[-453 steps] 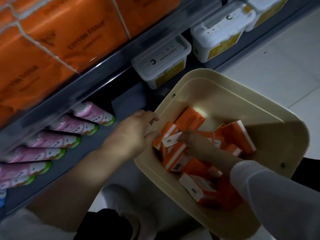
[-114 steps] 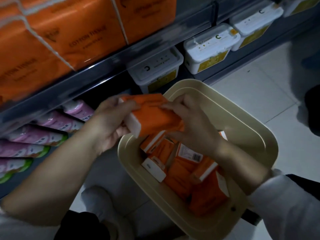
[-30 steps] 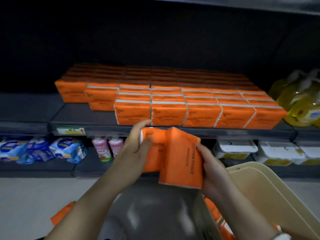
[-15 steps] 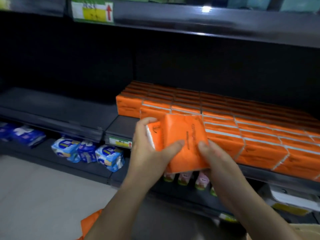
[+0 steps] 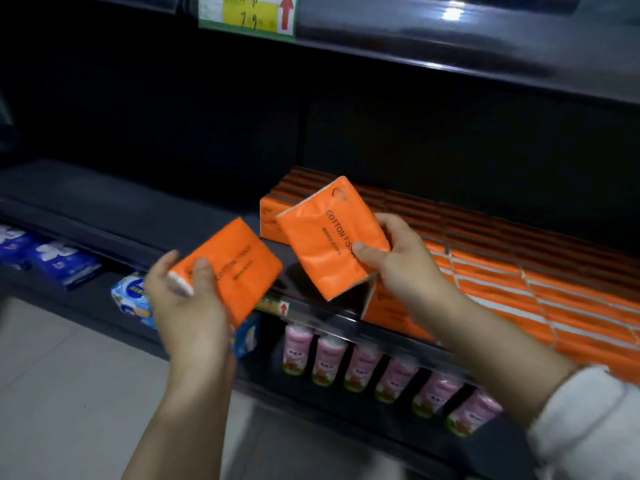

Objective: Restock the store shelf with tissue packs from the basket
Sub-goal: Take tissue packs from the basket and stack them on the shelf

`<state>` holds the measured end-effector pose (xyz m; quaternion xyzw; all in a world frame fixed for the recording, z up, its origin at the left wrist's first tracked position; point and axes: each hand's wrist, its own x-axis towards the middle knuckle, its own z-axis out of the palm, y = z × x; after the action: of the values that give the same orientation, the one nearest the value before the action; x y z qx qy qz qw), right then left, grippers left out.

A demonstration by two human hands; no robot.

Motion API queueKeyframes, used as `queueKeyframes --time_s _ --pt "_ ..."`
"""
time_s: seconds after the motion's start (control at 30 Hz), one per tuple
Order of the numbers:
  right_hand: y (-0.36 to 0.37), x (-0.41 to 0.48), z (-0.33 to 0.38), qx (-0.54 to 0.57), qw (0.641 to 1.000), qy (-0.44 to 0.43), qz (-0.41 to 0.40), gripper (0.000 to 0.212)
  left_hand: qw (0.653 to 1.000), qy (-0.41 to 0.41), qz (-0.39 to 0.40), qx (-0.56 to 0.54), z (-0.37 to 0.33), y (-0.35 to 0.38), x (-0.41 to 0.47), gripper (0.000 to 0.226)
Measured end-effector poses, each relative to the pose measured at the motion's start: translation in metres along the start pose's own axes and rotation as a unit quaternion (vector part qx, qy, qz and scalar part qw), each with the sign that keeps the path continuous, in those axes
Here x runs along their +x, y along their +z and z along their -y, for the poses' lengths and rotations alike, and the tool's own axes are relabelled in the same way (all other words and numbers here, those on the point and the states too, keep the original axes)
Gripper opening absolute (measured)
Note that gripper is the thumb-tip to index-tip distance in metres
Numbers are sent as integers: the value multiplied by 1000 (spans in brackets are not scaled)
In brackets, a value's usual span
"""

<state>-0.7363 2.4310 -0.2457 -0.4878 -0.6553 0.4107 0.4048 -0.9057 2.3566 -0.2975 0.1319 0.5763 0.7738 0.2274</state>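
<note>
In the left hand (image 5: 187,306), an orange tissue pack (image 5: 239,268), gripped with the thumb across its top face and the fingers curled beneath, tilted, held out in front of the shelf edge. In the right hand (image 5: 398,261), a second tissue pack (image 5: 329,237), pinched at its right side between thumb and fingers, raised a little higher and nearer the shelf, printed lettering facing up. The two packs apart from each other, neither resting on the shelf. On the right wrist, a white sleeve (image 5: 585,420). Just behind the right hand, rows of matching orange packs (image 5: 519,271) laid flat across the right part of a dark shelf (image 5: 138,216). At the shelf's front edge, between the hands, a small price tag (image 5: 277,306) with a red arrow. Below, a row of pink bottles (image 5: 363,365), and further left, blue wrapped packs (image 5: 65,265). Overhead, a larger yellow and green price label (image 5: 247,13) on the upper shelf rail. At lower left, pale floor (image 5: 69,393).
</note>
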Motion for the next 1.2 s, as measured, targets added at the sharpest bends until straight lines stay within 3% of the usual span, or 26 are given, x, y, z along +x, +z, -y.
queueKeyframes --time_s 0.13,0.3,0.57,0.7,0.87,0.97,1.1,1.2 --pt "9 37 -10 -172 984 -42 31 35 1000 -8 -16 -2 3 -7 17 44" --pt "21 52 -32 -384 920 -68 38 43 999 -33 19 24 10 -3 27 46" --pt "17 51 -48 -558 821 -119 -4 34 993 -81 83 9 11 -1 23 42" --pt "21 49 -45 -584 803 -116 -1 37 991 -90 99 -8 8 3 19 42" --pt "20 48 -43 -569 817 -93 22 42 985 -102 140 -7 9 5 16 41" --pt "15 47 -38 -499 863 -82 14 41 978 -118 169 13 10 6 13 44" --pt "7 40 -23 -368 919 -136 -42 34 967 -120 220 36 11 6 9 45" --pt "3 25 -4 -338 921 -194 21 39 952 -117 275 60 9 7 4 47"
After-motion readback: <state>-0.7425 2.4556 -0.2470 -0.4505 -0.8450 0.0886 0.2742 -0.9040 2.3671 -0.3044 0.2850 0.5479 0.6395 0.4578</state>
